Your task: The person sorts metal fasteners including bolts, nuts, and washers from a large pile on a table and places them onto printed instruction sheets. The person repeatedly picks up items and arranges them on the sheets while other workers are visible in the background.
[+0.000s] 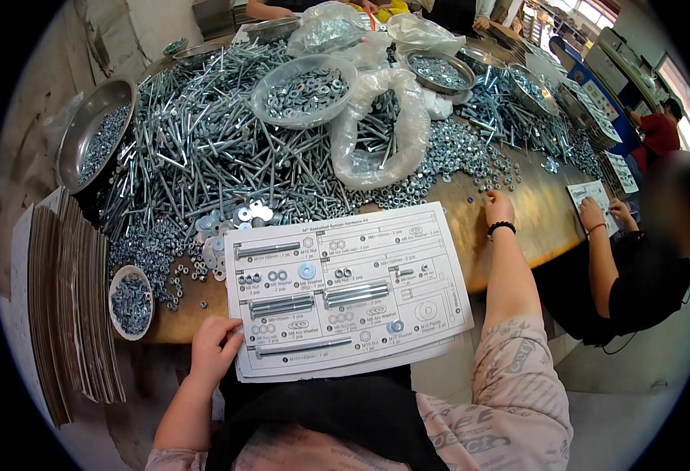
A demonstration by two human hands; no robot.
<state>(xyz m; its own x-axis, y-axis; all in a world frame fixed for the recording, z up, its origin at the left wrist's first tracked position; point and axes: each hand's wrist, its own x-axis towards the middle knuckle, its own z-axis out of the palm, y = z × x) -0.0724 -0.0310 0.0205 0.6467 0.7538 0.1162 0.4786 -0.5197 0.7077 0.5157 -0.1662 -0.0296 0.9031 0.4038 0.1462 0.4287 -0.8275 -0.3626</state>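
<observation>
A printed hardware card (392, 314), on top of a small stack, lies tilted at the table's front edge above my lap. Bolts, nuts and washers sit on several of its printed outlines; a big washer (306, 271) lies near its middle. At the card's lower left edge, my left hand (214, 347) is closed with its fingertips on the edge. My right hand (499, 210), with a black bead bracelet, is beyond the card's right corner, beside loose nuts (495, 174). Its fingers are bent together and pointing down; whatever they hold is hidden.
Long bolts (203, 149) are heaped across the table. A translucent bowl of washers (301, 93) and a plastic bag ring (343, 153) rest on them. Metal bowls (129, 98) stand around the heap. At left is a card stack (54, 306). At right, a co-worker (643, 275) handles another card.
</observation>
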